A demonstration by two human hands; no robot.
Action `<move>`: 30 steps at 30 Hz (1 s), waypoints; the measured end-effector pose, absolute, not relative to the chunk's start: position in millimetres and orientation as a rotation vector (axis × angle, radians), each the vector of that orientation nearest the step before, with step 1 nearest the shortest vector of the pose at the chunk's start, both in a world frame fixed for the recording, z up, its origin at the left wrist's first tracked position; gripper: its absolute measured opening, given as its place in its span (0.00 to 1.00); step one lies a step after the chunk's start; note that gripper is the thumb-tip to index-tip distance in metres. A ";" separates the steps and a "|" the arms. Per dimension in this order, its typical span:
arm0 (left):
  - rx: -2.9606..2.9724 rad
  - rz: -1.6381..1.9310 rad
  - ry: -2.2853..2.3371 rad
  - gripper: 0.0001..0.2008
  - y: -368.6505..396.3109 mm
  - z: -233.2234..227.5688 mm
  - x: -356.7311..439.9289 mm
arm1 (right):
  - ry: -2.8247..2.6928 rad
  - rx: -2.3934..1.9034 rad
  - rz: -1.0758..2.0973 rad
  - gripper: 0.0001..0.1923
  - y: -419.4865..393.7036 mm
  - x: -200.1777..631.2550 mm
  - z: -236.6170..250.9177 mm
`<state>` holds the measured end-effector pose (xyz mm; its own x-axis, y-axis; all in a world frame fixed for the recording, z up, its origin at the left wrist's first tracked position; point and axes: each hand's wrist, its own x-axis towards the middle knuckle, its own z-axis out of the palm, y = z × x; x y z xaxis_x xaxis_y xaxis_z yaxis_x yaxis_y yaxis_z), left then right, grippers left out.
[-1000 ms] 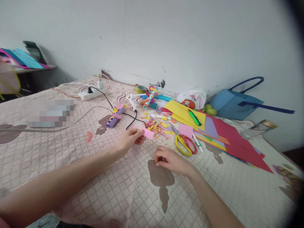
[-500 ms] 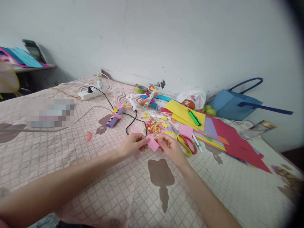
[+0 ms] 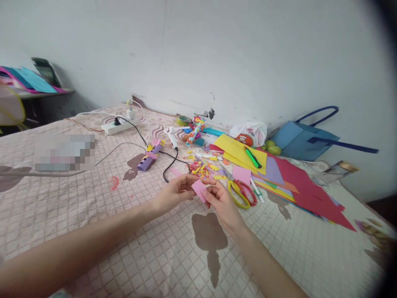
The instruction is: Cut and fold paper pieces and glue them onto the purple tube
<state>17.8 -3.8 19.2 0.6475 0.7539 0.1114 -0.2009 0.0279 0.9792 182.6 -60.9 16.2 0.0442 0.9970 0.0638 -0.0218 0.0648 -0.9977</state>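
A small pink piece of paper (image 3: 199, 190) is held between my two hands above the tablecloth. My right hand (image 3: 221, 203) pinches it, the thumb lying flat on its face. At the paper's left edge, the fingers of my left hand (image 3: 178, 192) are curled in a pinch; their tips are partly hidden. Just beyond my hands lie colourful paper scraps (image 3: 201, 169) and a pink strip (image 3: 175, 171). Yellow-handled scissors (image 3: 238, 195) and red-handled scissors (image 3: 248, 193) rest right of my right hand, near a larger pink sheet (image 3: 242, 174).
Left of the scraps are a decorated purple paper roll (image 3: 145, 161) and a white glue gun (image 3: 171, 138) with a black cord. A power strip (image 3: 119, 125) sits farther back. Stacked coloured sheets (image 3: 307, 186), a green cutter (image 3: 252, 157) and a blue bag (image 3: 305, 138) occupy the right side.
The pink paper has turned slightly between my fingers. My right thumb has moved onto its face, and my left thumb has shifted off toward its edge.
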 end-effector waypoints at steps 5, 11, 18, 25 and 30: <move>1.322 0.873 0.489 0.16 -2.9 16.3 19.4 | -1.241 -1.183 1.067 0.12 -62.3 181.4 16.8; 1.315 0.870 0.548 0.15 -0.9 13.2 19.5 | -1.293 -1.174 1.036 0.11 -62.9 180.9 16.6; 1.296 0.904 0.622 0.17 0.6 13.4 19.5 | -1.411 -1.283 0.847 0.11 -66.6 180.2 22.1; 1.280 0.928 0.681 0.18 1.4 15.8 17.7 | -1.696 -1.302 0.406 0.16 -69.6 179.7 24.0; 1.237 0.938 0.731 0.18 2.9 15.5 17.0 | -1.878 -1.260 0.099 0.18 -70.1 180.2 21.2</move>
